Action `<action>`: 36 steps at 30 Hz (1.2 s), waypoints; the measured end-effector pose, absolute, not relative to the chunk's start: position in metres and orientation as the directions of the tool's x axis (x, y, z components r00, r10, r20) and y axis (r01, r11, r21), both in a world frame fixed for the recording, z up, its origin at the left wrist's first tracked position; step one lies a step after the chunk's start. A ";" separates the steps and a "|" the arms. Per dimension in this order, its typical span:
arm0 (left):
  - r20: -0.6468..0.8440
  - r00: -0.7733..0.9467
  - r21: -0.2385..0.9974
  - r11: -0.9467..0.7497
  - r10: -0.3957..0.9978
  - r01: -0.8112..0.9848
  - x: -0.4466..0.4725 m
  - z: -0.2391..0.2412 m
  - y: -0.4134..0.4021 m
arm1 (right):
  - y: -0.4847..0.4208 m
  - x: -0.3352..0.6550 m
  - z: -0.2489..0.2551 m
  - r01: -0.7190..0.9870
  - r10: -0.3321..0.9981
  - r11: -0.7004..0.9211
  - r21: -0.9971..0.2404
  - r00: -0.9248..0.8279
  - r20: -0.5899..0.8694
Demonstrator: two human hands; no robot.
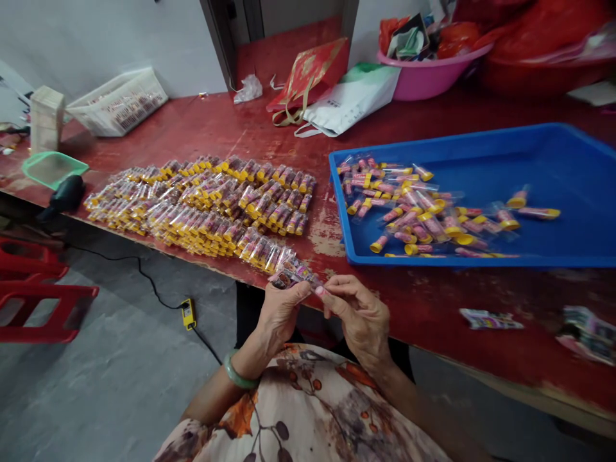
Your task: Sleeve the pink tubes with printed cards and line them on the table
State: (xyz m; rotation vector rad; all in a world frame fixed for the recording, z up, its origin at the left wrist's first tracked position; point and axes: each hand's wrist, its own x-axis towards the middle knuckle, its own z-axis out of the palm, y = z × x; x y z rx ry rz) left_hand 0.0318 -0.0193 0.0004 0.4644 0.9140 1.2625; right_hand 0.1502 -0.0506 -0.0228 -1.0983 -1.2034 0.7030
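Over the table's front edge, my left hand (pixel 278 313) pinches a small printed plastic wrapper (pixel 294 272) between thumb and fingers. At the wrapper's near right end are the closed thumb and fingertips of my right hand (pixel 362 319); whether anything sits inside that end is hard to see. Just beyond my left hand begins a long stacked pile of wrapped tubes (pixel 206 205) with yellow ends. To the right, a blue tray (pixel 457 262) holds a loose heap of pink tubes (pixel 423 212) with yellow caps, in clear film.
On the red table (pixel 327 224) lie a flat wrapper (pixel 491 319) and more wrappers (pixel 588 333) at right. Bags (pixel 353 99), a pink basin (pixel 423 80) and a white basket (pixel 120 106) stand behind. A black heat-gun-like tool (pixel 67 194) lies left; its cord hangs to the floor.
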 end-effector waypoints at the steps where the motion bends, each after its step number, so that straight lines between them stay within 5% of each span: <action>1: -0.327 0.044 0.749 0.287 0.944 -0.597 0.031 0.000 -0.020 | -0.050 0.150 -0.024 0.159 0.874 0.380 -0.911 0.261 0.410; 3: -0.334 0.074 0.754 0.314 0.940 -0.577 0.031 -0.001 -0.022 | -0.050 0.150 -0.026 0.400 0.756 0.499 -0.769 0.231 0.612; 5: -0.341 0.093 0.757 0.332 0.935 -0.562 0.032 -0.002 -0.024 | -0.051 0.152 -0.030 0.649 0.588 0.590 -0.480 0.063 0.807; 7: -0.351 0.086 0.754 0.336 0.932 -0.564 0.033 -0.001 -0.026 | -0.052 0.155 -0.033 0.764 0.492 0.598 -0.243 -0.110 0.864; 9: -0.370 0.066 0.741 0.338 0.927 -0.581 0.034 0.001 -0.027 | -0.054 0.157 -0.035 0.811 0.495 0.563 -0.161 -0.176 0.851; 14: -0.381 0.032 0.713 0.316 0.924 -0.626 0.037 0.005 -0.026 | -0.055 0.156 -0.033 0.824 0.474 0.545 -0.158 -0.147 0.868; 19: -0.414 0.034 0.712 0.347 0.910 -0.610 0.037 0.006 -0.027 | -0.051 0.147 -0.025 0.639 0.550 0.612 -0.466 0.079 0.831; 25: -0.421 0.050 0.702 0.360 0.906 -0.615 0.032 0.004 -0.024 | -0.053 0.162 -0.019 0.505 0.699 0.666 -0.549 -0.165 0.696; 31: -0.400 0.211 0.679 0.443 0.892 -0.586 0.031 0.004 -0.032 | -0.050 0.167 -0.012 0.570 0.652 0.623 -0.536 0.000 0.758; 36: -0.370 0.232 0.721 0.435 0.900 -0.539 0.033 0.005 -0.034 | -0.046 0.165 -0.005 0.482 0.720 0.581 -0.657 0.072 0.690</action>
